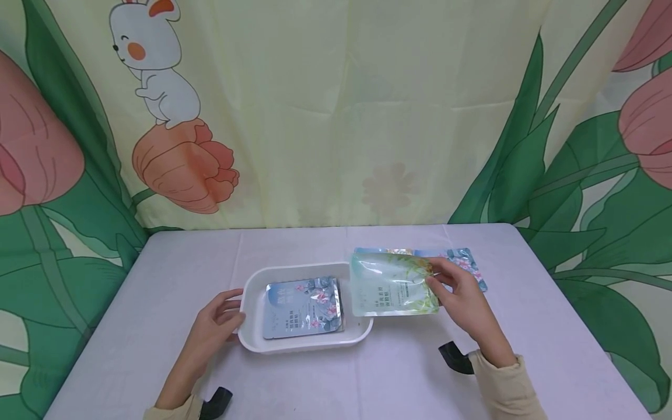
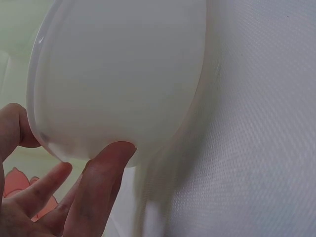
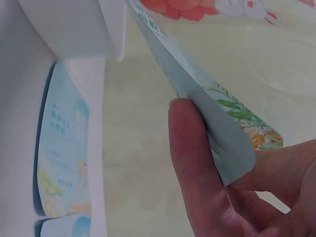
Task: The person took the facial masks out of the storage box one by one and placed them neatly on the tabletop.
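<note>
My right hand [image 1: 462,294] pinches a pale green sheet mask packet [image 1: 391,286] by its right edge, thumb on one face and fingers behind. The packet is raised over the right end of a white plastic tray [image 1: 289,347], hiding part of its rim. Inside the tray lies a blue sheet mask packet [image 1: 301,309] with pink flowers, a silvery edge showing beneath it. At the tray's left end, my left hand [image 1: 215,321] holds the wall and rim; in the left wrist view the thumb [image 2: 106,168] presses the outer wall.
More blue packets [image 1: 469,259] lie on the table behind the green one, partly hidden by it and my right hand. A white cloth covers the table [image 1: 409,373]. Behind its far edge hangs a printed curtain [image 1: 325,116]. Black camera mounts [image 1: 455,357] sit at both wrists.
</note>
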The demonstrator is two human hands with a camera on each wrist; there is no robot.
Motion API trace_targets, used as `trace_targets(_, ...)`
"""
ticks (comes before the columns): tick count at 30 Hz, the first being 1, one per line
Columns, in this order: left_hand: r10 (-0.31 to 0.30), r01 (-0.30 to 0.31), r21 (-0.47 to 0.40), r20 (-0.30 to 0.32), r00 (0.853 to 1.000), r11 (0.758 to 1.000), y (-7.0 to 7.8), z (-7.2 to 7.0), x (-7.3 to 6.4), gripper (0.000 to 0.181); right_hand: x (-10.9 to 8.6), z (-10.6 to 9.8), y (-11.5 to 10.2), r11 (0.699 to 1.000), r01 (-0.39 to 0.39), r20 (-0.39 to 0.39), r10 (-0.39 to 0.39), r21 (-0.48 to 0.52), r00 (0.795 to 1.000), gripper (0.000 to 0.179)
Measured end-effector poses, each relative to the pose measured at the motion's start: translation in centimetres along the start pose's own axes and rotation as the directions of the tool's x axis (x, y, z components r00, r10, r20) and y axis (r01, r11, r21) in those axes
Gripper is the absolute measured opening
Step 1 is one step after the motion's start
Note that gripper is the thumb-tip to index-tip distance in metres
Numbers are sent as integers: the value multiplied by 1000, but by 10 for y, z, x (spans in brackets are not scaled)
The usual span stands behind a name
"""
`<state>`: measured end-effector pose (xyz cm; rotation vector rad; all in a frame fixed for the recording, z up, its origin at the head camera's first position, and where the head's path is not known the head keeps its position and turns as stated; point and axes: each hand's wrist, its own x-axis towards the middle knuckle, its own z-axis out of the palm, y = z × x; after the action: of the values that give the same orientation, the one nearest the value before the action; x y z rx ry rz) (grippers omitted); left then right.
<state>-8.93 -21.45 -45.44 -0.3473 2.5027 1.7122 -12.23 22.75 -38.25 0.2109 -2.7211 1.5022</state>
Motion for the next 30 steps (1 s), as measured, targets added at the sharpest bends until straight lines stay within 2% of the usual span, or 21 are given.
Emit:
trace_targets(23, -7, 7, 15, -7, 1000, 1000, 2, 0, -1, 51, -11, -34, 15, 992, -81, -64, 76, -92, 995, 47)
trace_targets(30, -11, 11, 17, -3, 1000, 1000, 2, 0, -1, 51, -13, -38, 21, 991, -87, -72, 81, -99, 994, 47)
